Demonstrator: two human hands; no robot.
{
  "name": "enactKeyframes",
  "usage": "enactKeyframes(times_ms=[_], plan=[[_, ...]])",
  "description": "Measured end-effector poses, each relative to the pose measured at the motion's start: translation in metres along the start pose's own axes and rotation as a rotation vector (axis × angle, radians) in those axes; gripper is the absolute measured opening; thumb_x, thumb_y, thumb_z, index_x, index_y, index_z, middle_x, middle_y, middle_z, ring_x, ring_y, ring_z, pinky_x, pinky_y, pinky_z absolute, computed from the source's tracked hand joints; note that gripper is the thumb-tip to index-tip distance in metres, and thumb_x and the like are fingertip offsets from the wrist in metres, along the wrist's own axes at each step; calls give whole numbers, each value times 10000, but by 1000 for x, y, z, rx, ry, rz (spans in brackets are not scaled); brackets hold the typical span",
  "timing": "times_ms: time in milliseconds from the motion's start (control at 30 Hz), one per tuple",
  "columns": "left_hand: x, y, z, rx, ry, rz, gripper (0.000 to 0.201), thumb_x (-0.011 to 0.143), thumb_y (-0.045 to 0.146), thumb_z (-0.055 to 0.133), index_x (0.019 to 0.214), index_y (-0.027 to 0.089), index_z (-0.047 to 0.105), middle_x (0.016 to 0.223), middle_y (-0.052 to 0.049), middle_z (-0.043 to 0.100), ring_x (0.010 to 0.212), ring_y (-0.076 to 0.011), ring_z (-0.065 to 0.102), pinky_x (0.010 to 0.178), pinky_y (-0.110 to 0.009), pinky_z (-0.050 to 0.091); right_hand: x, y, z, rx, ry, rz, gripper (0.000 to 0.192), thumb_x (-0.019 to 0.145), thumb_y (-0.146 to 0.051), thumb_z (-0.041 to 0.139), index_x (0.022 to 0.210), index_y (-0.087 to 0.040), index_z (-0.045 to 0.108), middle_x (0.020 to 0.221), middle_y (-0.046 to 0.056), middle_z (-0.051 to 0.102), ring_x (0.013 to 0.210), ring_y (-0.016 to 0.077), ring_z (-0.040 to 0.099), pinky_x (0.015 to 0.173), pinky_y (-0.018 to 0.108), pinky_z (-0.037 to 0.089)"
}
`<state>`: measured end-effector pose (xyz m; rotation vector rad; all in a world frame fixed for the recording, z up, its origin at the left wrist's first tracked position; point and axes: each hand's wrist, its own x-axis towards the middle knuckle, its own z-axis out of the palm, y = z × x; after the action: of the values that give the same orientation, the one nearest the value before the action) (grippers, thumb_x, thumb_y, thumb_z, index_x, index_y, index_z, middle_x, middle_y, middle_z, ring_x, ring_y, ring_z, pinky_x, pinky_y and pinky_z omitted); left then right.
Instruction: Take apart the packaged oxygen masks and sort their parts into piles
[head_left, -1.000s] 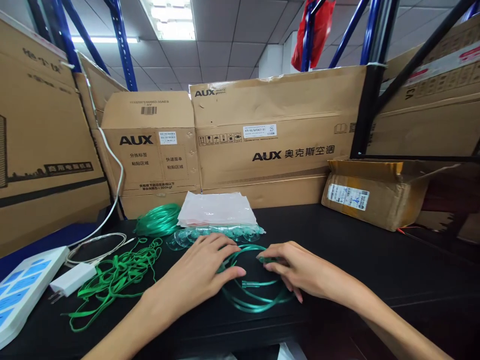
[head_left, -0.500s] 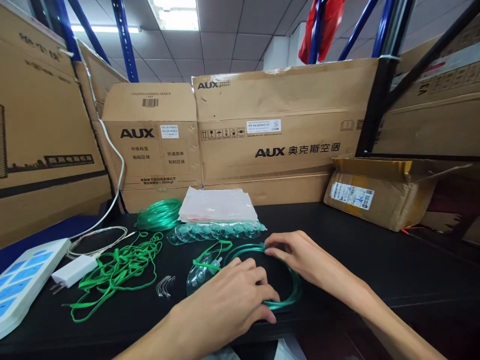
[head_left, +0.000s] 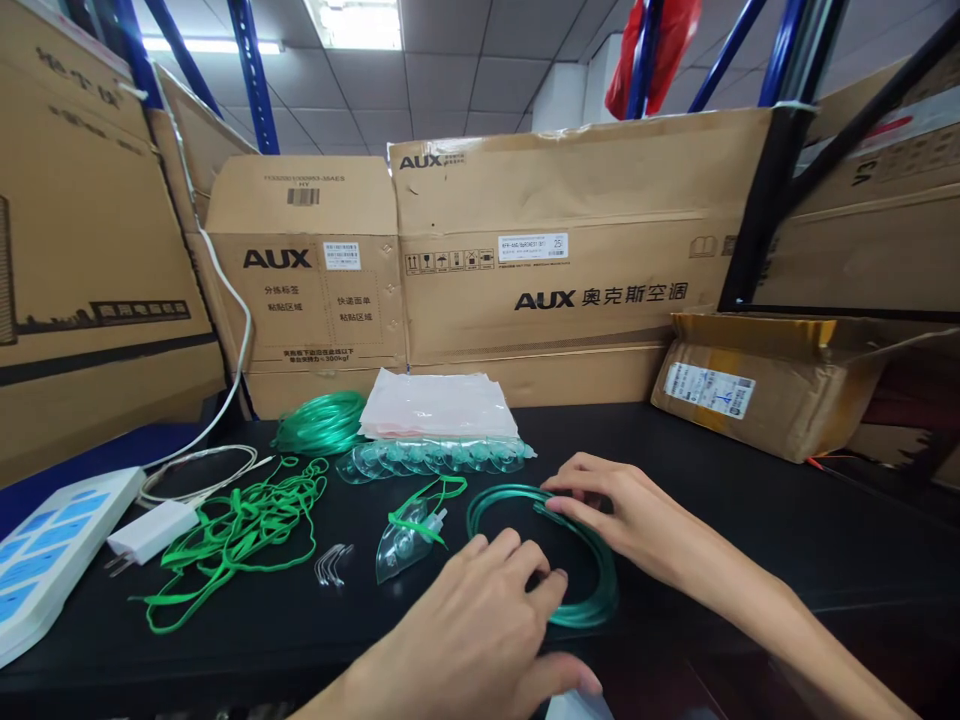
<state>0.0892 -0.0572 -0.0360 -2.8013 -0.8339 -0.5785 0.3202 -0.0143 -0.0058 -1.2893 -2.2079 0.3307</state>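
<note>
Black tabletop (head_left: pixel 750 520): translucent green tube coil (head_left: pixel 592 560), both hands (head_left: pixel 480 620) (head_left: pixel 615 515) half-curled, fingertips pressing it.

One camera sits on the person's head, looking forward and slightly down across a black table (head_left: pixel 750 520). It is close to the hands at the bottom edge, faces a wall of cardboard boxes (head_left: pixel 555 240) behind, and takes in ceiling panels above.
</note>
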Motion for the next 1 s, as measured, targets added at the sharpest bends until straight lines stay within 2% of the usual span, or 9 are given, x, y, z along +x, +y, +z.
enactKeyframes(times_ms=[100, 200, 267, 367, 467, 567, 800, 900, 1000], plan=[[8, 10, 12, 57, 5, 17, 383, 912, 528, 723, 1061, 187, 633, 1045, -25, 673, 1008, -247, 649, 684, -330, 502, -8, -4, -11, 18, -21, -18, 349, 997, -533, 557, 980, -266, 780, 1029, 30, 705, 867, 191, 665, 773, 306, 499], [14, 19, 15, 77, 21, 53, 151, 948, 315, 696, 947, 198, 600, 931, -2, 658, 848, -203, 654, 467, -317, 310, -12, -3, -21, 33, 58, -4, 396, 972, -575, 568, 900, -246, 775, 1021, 46, 730, 913, 219, 686, 816, 324, 508], [18, 20, 5, 31, 19, 59, 130, 945, 313, 674, 926, 200, 612, 905, 0, 676, 802, -196, 657, 461, -322, 264, -14, -1, -27, 44, 140, 19, 432, 935, -620, 592, 863, -236, 773, 984, 56, 746, 906, 238, 698, 817, 338, 520], [28, 7, -27, -179, -3, -38, 98, 933, 308, 671, 972, 219, 683, 913, 15, 732, 782, -173, 672, 554, -292, 361, -15, 4, -36, 54, 245, 66, 497, 885, -695, 592, 822, -237, 775, 877, 61, 756, 807, 254, 713, 739, 353, 541], [43, -27, -68, -474, 21, -191, 130, 918, 328, 660, 930, 235, 749, 786, 30, 728, 684, -131, 639, 609, -250, 406, -17, 9, -44, 65, 332, 128, 494, 849, -724, 606, 799, -266, 787, 808, 52, 767, 762, 266, 733, 703, 351, 565], [55, -76, -105, -548, 37, -313, 273, 924, 413, 633, 823, 188, 750, 730, 10, 702, 630, -125, 575, 546, -243, 359, -18, 13, -46, 87, 368, 146, 458, 821, -724, 635, 761, -298, 794, 781, 41, 779, 738, 271, 746, 698, 342, 598], [33, -173, -173, -147, 211, -595, 420, 958, 467, 559, 977, 101, 765, 804, -32, 693, 727, -146, 553, 659, -249, 406, -17, 18, -43, 98, 337, 150, 459, 820, -724, 630, 730, -304, 793, 746, 43, 770, 714, 268, 730, 695, 343, 601], [10, -196, -182, 27, 313, -646, 489, 1033, 456, 452, 1212, 62, 679, 1034, -46, 685, 1025, -209, 577, 909, -316, 427, -17, 15, -42, 101, 316, 158, 480, 840, -725, 610, 753, -291, 794, 763, 54, 772, 744, 284, 724, 716, 365, 591], [-11, -215, -165, 106, 249, -702, 400, 1019, 453, 564, 1204, 112, 664, 1172, -72, 670, 1127, -272, 610, 986, -442, 484, -18, 12, -40, 122, 268, 164, 501, 845, -734, 599, 764, -278, 791, 778, 65, 775, 775, 304, 725, 721, 387, 584]])
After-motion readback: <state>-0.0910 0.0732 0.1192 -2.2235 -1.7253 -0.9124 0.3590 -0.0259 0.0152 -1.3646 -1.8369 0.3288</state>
